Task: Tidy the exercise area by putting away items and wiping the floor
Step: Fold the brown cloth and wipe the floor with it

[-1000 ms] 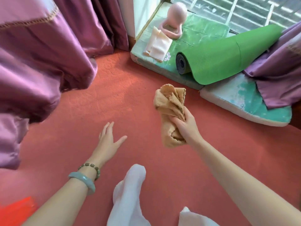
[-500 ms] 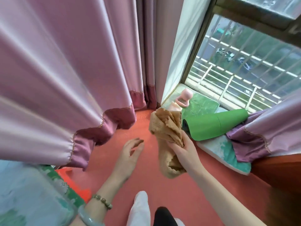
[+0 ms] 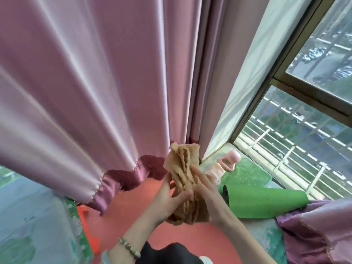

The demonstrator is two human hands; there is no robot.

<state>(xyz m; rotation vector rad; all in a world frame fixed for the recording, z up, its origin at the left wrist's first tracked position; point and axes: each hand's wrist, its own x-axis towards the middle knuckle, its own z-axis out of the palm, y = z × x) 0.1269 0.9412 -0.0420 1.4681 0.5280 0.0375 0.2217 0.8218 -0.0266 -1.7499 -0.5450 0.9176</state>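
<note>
Head view: a tan, ribbed terry cloth stands bunched upright, clasped round its lower half by the right grip, forefinger laid along the folds. The left grip, a beaded bracelet at its wrist, now holds the cloth too, having hovered empty half a second ago. Right of the grips, a rolled green foam mat lies on a patterned window pad. Glossy pink curtains hang beyond, over red carpet.

L wrist: bead bracelet + pale green bangle. Forearms bare. Black garment at btm edge.
</note>
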